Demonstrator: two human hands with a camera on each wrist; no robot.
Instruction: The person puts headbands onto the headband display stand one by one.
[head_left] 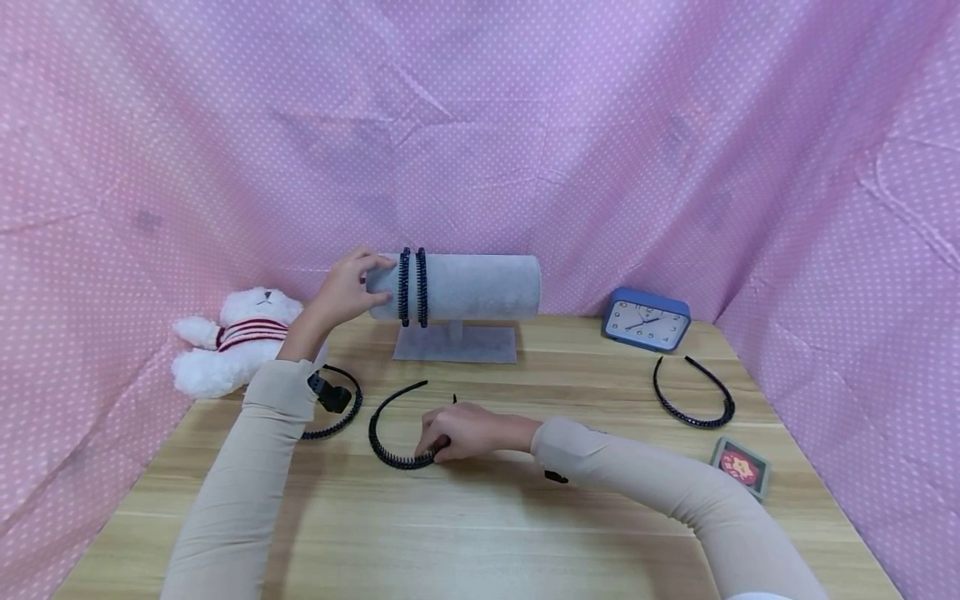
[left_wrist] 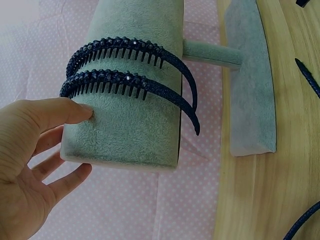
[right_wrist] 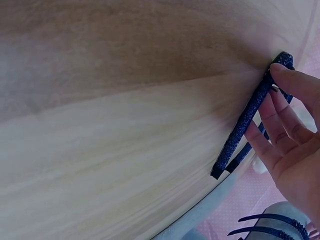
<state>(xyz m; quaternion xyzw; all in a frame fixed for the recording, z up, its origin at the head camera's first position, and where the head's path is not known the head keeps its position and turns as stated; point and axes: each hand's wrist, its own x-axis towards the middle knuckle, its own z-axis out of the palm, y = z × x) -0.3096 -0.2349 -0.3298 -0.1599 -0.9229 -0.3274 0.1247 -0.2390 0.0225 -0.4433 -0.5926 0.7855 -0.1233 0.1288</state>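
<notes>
A grey velvety roll-shaped display stand (head_left: 483,285) stands at the back of the table. Two dark beaded headbands with comb teeth, a left one (head_left: 403,287) and a right one (head_left: 422,287), sit around the roll near its left end. My left hand (head_left: 347,287) holds that end, its thumb (left_wrist: 80,113) on the surface beside the nearer headband and its fingers around the far side. Lower down, my right hand (head_left: 471,431) pinches another dark headband (head_left: 381,448) by its toothed middle, between thumb and fingers. In the right wrist view this headband's two tips point away from the palm.
Another headband (head_left: 356,410) lies at the left, partly hidden by the left forearm, and one more (head_left: 697,422) at the right. A white plush toy (head_left: 201,372) sits back left. A blue clock (head_left: 645,323) and a small square framed box (head_left: 740,468) are on the right.
</notes>
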